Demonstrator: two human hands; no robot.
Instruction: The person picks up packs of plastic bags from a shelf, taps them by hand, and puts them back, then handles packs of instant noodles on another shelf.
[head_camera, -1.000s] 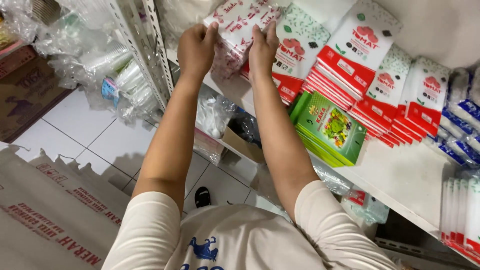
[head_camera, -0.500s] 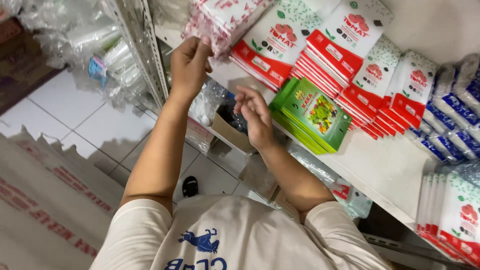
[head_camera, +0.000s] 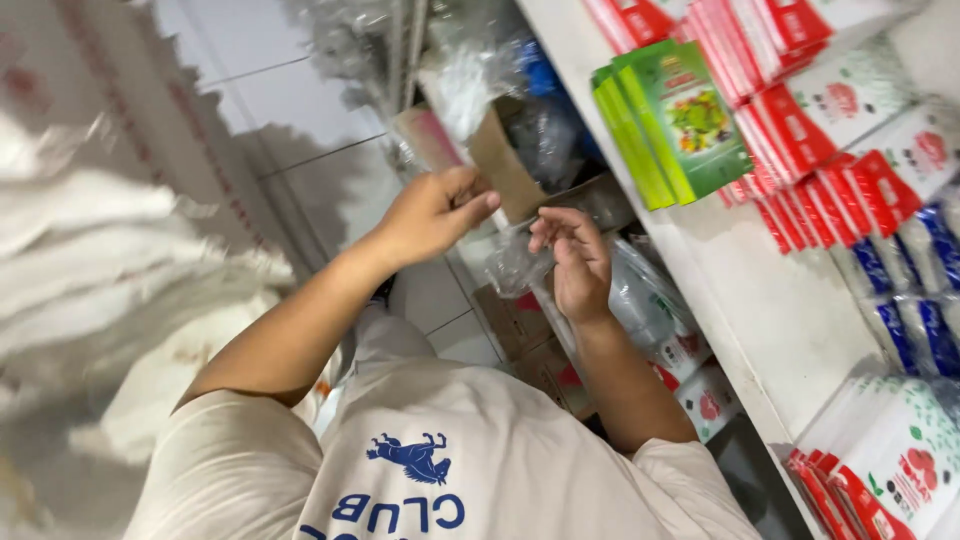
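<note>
The left hand (head_camera: 430, 212) pinches the flap of a cardboard box (head_camera: 505, 165) on the lower shelf while the right hand (head_camera: 575, 262), fingers curled, grips a clear plastic bag (head_camera: 515, 268) that may slip or tear.

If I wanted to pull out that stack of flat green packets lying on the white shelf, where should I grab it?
Probably by the lower short end of the flat green packets, coming from the aisle side. That end points toward the white shelf edge and is bare, while red and white packets crowd the stack's far side.
</note>
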